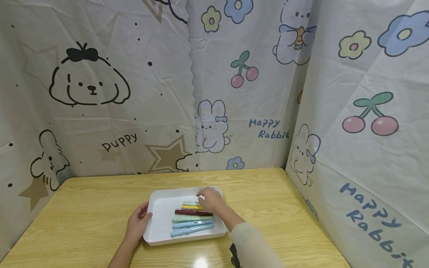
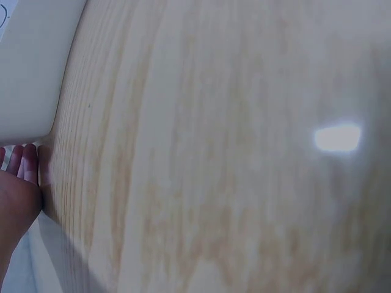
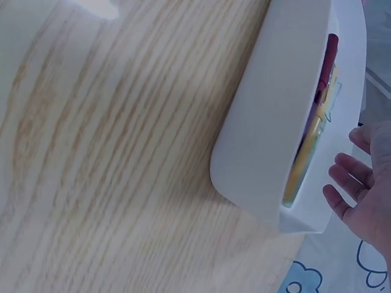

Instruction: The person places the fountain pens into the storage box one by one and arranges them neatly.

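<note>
A white tray (image 1: 161, 212) lies on the table with a row of pens side by side in its right half. Nearest are light blue pens (image 1: 192, 230), followed by a pale green pen (image 1: 192, 218), a dark red pen (image 1: 193, 212), a yellow pen (image 1: 192, 207) and another pale green one at the far end. My left hand (image 1: 136, 224) holds the tray's left wall, thumb at the rim. Over the far right corner hovers my right hand (image 1: 212, 201), its fingers loosely bent with nothing visible between them in the right wrist view.
A wood-grain table (image 1: 97, 208) extends around the tray. Printed cloth (image 1: 161, 93) hangs behind the table, and more cloth (image 1: 362, 156) runs along its right side. Light glares off the tabletop near the front edge.
</note>
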Motion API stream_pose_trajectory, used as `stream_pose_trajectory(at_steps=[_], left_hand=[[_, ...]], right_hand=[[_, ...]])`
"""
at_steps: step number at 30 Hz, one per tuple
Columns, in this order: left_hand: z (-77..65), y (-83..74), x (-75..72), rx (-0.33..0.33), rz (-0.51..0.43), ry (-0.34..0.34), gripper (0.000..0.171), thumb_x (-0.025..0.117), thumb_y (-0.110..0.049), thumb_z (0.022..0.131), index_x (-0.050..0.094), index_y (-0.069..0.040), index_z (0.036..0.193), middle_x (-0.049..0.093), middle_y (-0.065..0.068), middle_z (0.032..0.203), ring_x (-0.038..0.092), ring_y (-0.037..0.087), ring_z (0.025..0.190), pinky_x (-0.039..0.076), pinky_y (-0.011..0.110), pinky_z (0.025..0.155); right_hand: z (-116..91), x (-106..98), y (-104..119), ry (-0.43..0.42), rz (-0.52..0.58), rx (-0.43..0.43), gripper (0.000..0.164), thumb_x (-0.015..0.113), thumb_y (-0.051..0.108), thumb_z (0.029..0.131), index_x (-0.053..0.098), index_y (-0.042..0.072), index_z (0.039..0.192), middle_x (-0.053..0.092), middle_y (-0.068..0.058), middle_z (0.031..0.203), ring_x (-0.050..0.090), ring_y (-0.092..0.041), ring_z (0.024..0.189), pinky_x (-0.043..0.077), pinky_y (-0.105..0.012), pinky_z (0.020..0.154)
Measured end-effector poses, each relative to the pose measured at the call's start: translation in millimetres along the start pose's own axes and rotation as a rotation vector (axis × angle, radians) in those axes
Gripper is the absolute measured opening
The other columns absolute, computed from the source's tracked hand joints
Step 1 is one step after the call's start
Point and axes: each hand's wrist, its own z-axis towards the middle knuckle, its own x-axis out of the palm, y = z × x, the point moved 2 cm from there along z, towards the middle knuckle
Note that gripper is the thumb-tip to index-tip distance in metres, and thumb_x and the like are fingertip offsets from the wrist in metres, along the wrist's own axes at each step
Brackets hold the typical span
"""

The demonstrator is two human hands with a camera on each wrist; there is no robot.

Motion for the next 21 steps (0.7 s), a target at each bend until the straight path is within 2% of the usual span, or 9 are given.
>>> stream_pose_trajectory(at_steps=[5,8,14,21], left_hand=[[0.5,2.5,-1.4,-0.018,0.000,0.010,0.050,0.045,-0.012,0.095,0.032,-0.003,0.143,0.036,0.025,0.144,0.039,0.038,0.130,0.036,0.051,0.106],[1.0,3.6,-3.1,-0.023,0.004,0.007,0.051,0.046,-0.013,0.095,0.033,-0.003,0.143,0.036,0.024,0.144,0.039,0.038,0.130,0.036,0.051,0.106],[2.5,5.2,-5.5,-0.024,0.013,0.002,0.052,0.049,-0.016,0.095,0.032,-0.004,0.143,0.036,0.025,0.144,0.039,0.039,0.130,0.037,0.051,0.105],[1.0,4.8,-6.3,-0.010,0.021,0.003,0.054,0.051,-0.020,0.095,0.034,-0.002,0.142,0.037,0.027,0.142,0.040,0.039,0.129,0.037,0.051,0.105]], right_hand=[[-1,-14,-4,-0.028,0.059,0.001,0.025,0.052,0.022,0.093,0.068,0.012,0.111,0.064,-0.007,0.108,0.059,-0.023,0.102,0.050,-0.039,0.088],[-2,-23,-7,-0.060,0.099,0.008,0.026,0.052,0.021,0.094,0.067,0.010,0.112,0.063,-0.010,0.112,0.059,-0.025,0.106,0.049,-0.041,0.090],[-4,-38,-19,-0.140,0.114,0.016,0.025,0.052,0.020,0.093,0.068,0.008,0.109,0.064,-0.010,0.110,0.060,-0.026,0.103,0.050,-0.041,0.087],[-9,-46,-37,-0.185,0.117,0.064,0.026,0.052,0.020,0.093,0.067,0.007,0.110,0.063,-0.012,0.111,0.059,-0.028,0.102,0.051,-0.041,0.084]])
